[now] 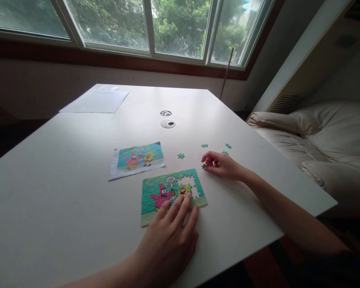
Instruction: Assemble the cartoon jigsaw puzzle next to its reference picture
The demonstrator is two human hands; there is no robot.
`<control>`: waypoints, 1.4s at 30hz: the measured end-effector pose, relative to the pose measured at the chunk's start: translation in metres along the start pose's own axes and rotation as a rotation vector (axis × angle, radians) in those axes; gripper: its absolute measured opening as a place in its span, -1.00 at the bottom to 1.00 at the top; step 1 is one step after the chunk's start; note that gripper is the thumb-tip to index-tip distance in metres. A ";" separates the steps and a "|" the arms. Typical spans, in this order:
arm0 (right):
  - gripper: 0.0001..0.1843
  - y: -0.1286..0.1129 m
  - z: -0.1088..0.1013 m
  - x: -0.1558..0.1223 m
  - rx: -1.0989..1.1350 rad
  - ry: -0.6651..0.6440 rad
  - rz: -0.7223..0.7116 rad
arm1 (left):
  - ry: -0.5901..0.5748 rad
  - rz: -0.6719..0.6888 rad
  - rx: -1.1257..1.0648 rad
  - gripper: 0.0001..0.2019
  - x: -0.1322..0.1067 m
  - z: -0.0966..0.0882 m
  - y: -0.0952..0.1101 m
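A jigsaw puzzle [156,196] with cartoon figures on a teal ground lies on the white table, with a gap in its upper right part. My left hand [172,236] rests over its lower edge, fingers stretched out and lying on the pieces. Just right of the puzzle's top corner, my right hand [220,164] is closed in a pinch on a small teal puzzle piece [204,165], close to the tabletop. Loose teal pieces lie around it: one puzzle piece [181,156] to the left, another puzzle piece [204,145] beyond, and more just past my knuckles.
A printed reference picture [138,160] of the same figures lies behind the puzzle. Farther back are two round inserts, the nearer disc [168,124] with a hole, and a white paper sheet [94,101] at the far left. A pale sofa [342,144] stands right of the table [63,192].
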State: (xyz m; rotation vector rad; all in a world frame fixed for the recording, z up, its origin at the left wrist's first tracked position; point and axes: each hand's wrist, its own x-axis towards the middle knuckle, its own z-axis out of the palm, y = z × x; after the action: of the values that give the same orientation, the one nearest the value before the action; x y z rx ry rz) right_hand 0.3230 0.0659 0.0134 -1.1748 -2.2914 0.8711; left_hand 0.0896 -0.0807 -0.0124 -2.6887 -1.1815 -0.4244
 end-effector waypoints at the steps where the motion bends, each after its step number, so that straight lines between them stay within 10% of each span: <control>1: -0.78 -0.003 0.002 0.000 0.039 -0.001 -0.023 | -0.006 -0.010 -0.002 -0.60 0.000 0.000 0.000; 19: -0.71 -0.020 0.007 -0.001 0.678 -0.040 0.304 | 0.016 0.027 -0.024 -0.59 0.000 0.001 0.000; 42: -0.78 -0.020 0.010 0.000 0.651 -0.098 0.196 | 0.010 0.067 0.021 -0.61 0.003 -0.007 0.001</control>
State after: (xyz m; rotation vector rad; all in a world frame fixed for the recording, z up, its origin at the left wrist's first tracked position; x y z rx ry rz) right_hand 0.3055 0.0530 0.0199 -1.0680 -1.7455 1.6190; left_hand 0.0907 -0.0809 -0.0044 -2.6962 -1.0831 -0.4133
